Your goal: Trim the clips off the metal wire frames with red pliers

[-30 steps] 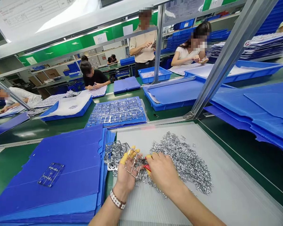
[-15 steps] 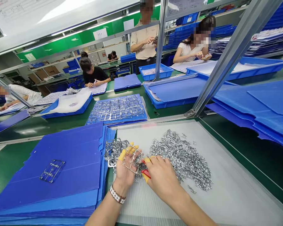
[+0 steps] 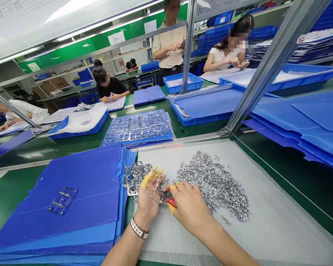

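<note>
My left hand [image 3: 148,197], with yellow finger cots on its fingertips, holds a silver plastic sprue frame [image 3: 156,187] palm up. My right hand [image 3: 190,207], also in yellow finger cots, grips red-handled nippers [image 3: 171,202] at the frame's right side; the tool's jaws are mostly hidden. Behind my left hand lies a heap of silver sprue frames [image 3: 133,177]. To the right a large pile of small silver parts [image 3: 211,184] spreads over a translucent white sheet [image 3: 266,229]. One more sprue frame [image 3: 61,200] rests on the blue boards at left.
Stacked blue plastic boards [image 3: 83,166] stand at left, more blue boards [image 3: 308,118] at right. Beyond is a board covered with sprue frames [image 3: 138,127], with blue trays [image 3: 205,107] beside it. A metal post [image 3: 274,70] slants up at right. Several people sit or stand across the bench.
My view has shifted slightly. Both hands keep nearly the same place, and the nippers stay at the right side of the sprue frame.
</note>
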Available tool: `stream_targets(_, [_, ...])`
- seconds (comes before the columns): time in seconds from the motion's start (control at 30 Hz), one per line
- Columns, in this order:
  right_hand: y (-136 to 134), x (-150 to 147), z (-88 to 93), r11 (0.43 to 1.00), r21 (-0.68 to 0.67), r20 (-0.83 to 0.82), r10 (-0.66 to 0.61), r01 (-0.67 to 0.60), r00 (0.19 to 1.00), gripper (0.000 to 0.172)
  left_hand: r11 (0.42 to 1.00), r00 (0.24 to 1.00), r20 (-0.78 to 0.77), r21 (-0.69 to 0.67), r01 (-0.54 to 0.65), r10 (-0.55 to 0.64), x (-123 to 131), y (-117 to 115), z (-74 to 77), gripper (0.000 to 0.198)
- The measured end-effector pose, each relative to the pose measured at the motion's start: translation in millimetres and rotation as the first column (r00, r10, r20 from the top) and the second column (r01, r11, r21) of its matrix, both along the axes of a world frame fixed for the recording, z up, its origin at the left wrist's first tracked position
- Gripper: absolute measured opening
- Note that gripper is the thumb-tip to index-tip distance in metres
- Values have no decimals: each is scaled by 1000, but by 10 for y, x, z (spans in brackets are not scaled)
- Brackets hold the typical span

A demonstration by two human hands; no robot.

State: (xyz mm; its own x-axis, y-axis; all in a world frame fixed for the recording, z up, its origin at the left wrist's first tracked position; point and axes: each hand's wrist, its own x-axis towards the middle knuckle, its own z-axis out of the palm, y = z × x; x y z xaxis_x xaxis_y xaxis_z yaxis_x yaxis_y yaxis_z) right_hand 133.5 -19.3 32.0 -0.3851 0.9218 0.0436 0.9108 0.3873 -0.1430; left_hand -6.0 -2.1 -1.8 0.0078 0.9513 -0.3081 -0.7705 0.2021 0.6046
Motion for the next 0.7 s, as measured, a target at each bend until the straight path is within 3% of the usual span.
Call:
stream_targets(0.47, [-20,-26,53,1000,10,37,8,-8,999,23,1000,1000,-5,4,4,-4,-2,12,-3,35])
stream_targets(0.6, [-26,100,12,998,50,-12,-28,29,1000,17,999,1000,-12,36,28,-27,22,-7,-15,37])
stream_targets(0.7, [-50,269,-23,995,69,-113,-57,65,992,15,995,994,-102,89,46,-36,25,-88,59,40])
